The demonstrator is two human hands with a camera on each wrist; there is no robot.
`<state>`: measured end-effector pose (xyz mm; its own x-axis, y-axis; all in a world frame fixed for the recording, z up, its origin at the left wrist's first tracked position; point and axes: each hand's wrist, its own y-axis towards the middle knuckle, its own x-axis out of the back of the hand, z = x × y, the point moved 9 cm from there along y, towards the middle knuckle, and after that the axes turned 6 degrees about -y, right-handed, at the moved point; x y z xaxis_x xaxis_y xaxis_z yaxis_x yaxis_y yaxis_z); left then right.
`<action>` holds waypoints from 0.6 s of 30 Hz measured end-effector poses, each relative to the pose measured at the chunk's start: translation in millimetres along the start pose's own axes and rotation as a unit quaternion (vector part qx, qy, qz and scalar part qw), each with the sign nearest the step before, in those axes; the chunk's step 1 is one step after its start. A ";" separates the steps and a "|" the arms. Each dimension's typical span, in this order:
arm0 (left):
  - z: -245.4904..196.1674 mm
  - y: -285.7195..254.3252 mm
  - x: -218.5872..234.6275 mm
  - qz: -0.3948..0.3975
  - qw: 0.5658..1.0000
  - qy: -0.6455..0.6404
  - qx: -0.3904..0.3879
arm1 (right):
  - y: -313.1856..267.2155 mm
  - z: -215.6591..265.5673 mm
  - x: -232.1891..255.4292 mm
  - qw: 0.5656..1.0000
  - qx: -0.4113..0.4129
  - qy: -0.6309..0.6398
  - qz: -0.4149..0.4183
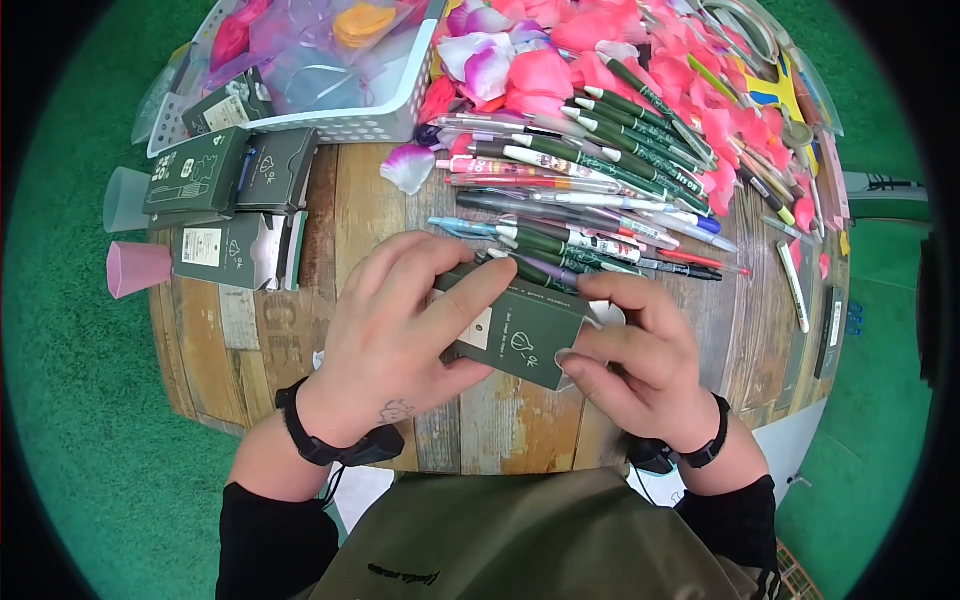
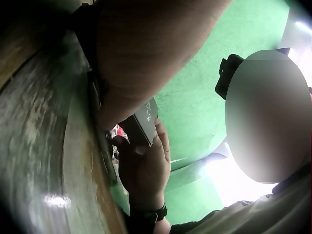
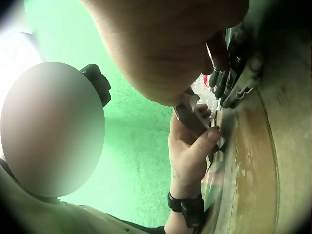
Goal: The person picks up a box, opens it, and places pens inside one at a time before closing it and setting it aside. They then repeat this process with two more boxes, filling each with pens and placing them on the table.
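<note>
A small dark green box [image 1: 540, 340] with white printing is held tilted between both hands near the table's front edge. My left hand [image 1: 385, 325] grips its left end, fingers over the top and thumb below. At the right end, my right hand [image 1: 645, 350] pinches the edge by a raised pale flap [image 1: 606, 315]. The left wrist view shows the box [image 2: 142, 123] with the right thumb and fingers about its end. From the right wrist, the left hand [image 3: 187, 158] appears around the far end. The box's inside is hidden.
Many pens [image 1: 600, 200] lie just beyond the hands, with pink petals [image 1: 540, 80] behind them. Several similar green boxes [image 1: 225, 250] are stacked at left, beside a pink cup [image 1: 138, 270]. A white basket [image 1: 390, 120] holding mesh bags stands at the back left.
</note>
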<state>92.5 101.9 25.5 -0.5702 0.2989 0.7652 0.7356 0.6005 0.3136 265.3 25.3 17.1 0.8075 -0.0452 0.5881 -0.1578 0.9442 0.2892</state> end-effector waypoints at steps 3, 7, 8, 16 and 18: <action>0.8 1.8 1.1 -0.003 1.000 -0.003 0.003 | 2.0 2.1 6.3 1.000 0.001 -0.017 -0.006; -0.7 2.3 2.5 0.000 1.000 -0.009 -0.003 | 5.7 9.0 6.0 0.999 0.036 -0.015 0.013; -0.7 2.4 2.8 0.002 1.000 -0.011 -0.002 | 4.5 8.7 5.2 0.999 0.035 -0.011 0.016; -4.1 1.3 3.0 0.003 1.000 -0.006 -0.011 | 5.0 9.4 -0.2 0.998 0.007 -0.049 0.028; -4.9 0.8 2.1 0.004 1.000 -0.010 -0.013 | 5.2 10.4 -0.4 0.998 0.013 -0.051 0.023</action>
<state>93.7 99.4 30.0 -0.5708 0.3189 0.7567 0.7494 0.5790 0.3213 258.3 26.8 26.1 0.7374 -0.0372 0.6744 -0.2089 0.9369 0.2801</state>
